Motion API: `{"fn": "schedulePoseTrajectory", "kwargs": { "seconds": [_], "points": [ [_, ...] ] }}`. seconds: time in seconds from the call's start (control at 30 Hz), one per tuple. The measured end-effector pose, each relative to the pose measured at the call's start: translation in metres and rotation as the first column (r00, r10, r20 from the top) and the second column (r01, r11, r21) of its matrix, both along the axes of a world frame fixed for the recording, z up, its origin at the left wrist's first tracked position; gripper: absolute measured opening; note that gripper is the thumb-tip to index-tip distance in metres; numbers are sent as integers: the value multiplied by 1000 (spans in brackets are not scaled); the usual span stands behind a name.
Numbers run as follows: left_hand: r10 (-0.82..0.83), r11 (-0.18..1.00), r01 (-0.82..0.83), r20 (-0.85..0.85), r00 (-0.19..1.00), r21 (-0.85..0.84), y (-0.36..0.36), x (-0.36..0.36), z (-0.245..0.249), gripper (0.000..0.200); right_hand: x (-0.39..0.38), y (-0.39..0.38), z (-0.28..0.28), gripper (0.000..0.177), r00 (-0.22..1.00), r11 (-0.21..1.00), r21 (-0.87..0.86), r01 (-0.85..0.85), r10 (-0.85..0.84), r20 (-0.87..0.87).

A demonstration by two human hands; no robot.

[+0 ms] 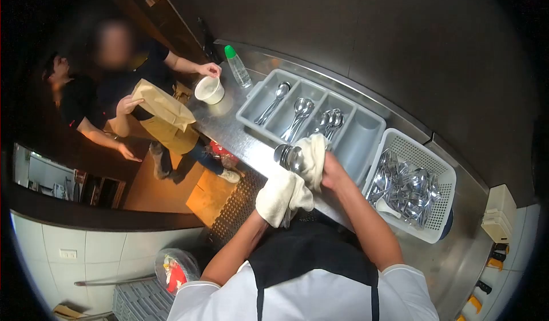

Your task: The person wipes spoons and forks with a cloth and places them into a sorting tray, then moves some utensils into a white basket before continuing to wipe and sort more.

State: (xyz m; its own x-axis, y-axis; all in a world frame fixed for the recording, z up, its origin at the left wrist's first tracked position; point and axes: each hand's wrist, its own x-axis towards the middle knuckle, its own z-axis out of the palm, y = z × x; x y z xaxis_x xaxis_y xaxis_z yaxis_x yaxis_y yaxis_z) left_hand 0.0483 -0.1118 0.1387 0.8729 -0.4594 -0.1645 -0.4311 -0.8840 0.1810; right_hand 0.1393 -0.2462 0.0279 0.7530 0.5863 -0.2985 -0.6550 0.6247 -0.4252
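Note:
Several metal spoons (290,158) are bunched together in front of me, bowls up. My left hand (260,219), mostly hidden under a white cloth (280,198), is closed around their handles, whose ends poke out below. My right hand (330,171) is closed on another fold of white cloth (313,156), pressed beside the spoon bowls. Just beyond my hands lies a grey cutlery tray (354,149) with four compartments; spoons rest in three of them. To its right, a white perforated basket (445,175) holds a heap of metal cutlery (409,183) and a white soup spoon (388,209).
A green-capped clear bottle (238,68) stands at the tray's far left corner. Across the counter end, a person (137,75) holds a paper bag (163,104) and touches a white tub (210,90); another person stands behind. A lined bin (174,269) sits lower left.

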Motion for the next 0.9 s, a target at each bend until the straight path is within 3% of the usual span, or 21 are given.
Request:
{"fn": "schedulePoseTrajectory", "kwargs": {
  "seconds": [0.03, 0.07, 0.1, 0.13, 0.17, 0.23, 0.27, 0.3, 0.33, 0.4, 0.47, 0.5, 0.53, 0.63, 0.7, 0.83, 0.9],
  "points": [
    [81, 928, -122, -127, 989, -352, 12, 2, -19, 13, -11, 3, 7, 29, 989, 984, -151, 89, -69, 131],
    [100, 802, -234, -263, 960, -550, 22, 4, -46, 13, -19, 8, 12, 28, 951, 896, -426, 124, 15, 310],
    [83, 620, -351, -386, 919, -702, 32, 6, -73, 13, -25, 12, 14, 27, 886, 728, -656, 200, 151, 438],
    [46, 504, -440, -485, 873, -743, 42, 9, -112, 14, -25, 19, 2, 26, 807, 681, -634, 367, 107, 581],
    [-4, 384, -528, -574, 819, -757, 50, 12, -145, 17, -25, 21, -7, 25, 804, 631, -659, 410, 92, 588],
    [-199, 66, -752, -747, 634, -656, 54, 21, -144, 21, -19, 23, -15, 24, 785, 523, -690, 501, 61, 616],
    [-353, -103, -865, -795, 494, -491, 52, 21, -113, 22, -22, 23, -1, 23, 811, 473, -721, 507, 23, 585],
    [-515, -227, -936, -782, 350, -269, 51, 21, -86, 24, -24, 25, 3, 23, 812, 535, -666, 520, -69, 579],
    [-697, -221, -965, -669, 258, -142, 55, 21, -71, 21, -24, 27, 7, 23, 809, 590, -603, 537, -159, 565],
    [-616, -174, -960, -736, 280, -219, 59, 28, -73, 18, -24, 27, 13, 25, 812, 662, -519, 540, -249, 528],
    [-485, -133, -930, -796, 362, -342, 54, 29, -55, 15, -27, 26, 17, 26, 796, 629, -532, 567, -252, 550],
    [-231, 420, -590, -710, 666, -690, 53, 33, -51, 14, -29, 26, 18, 26, 789, 614, -537, 579, -254, 560],
    [-191, 862, -29, -379, 906, -506, 52, 38, -48, 12, -29, 26, 20, 27, 791, 647, -501, 574, -283, 542],
    [-228, 930, 172, -144, 963, -324, 59, 45, -33, 11, -30, 26, 24, 28, 783, 630, -493, 600, -336, 524],
    [-229, 972, 228, 1, 973, 47, 58, 46, -34, 11, -33, 28, 21, 28, 773, 596, -506, 623, -373, 513],
    [-252, 965, 264, 315, 915, 5, 66, 48, -75, 14, -30, 32, -7, 27, 685, 394, -560, 728, -389, 617],
    [-238, 960, 277, 383, 893, -49, 67, 51, -79, 19, -32, 28, -13, 27, 632, 173, -616, 768, -354, 689]
  ]
}}
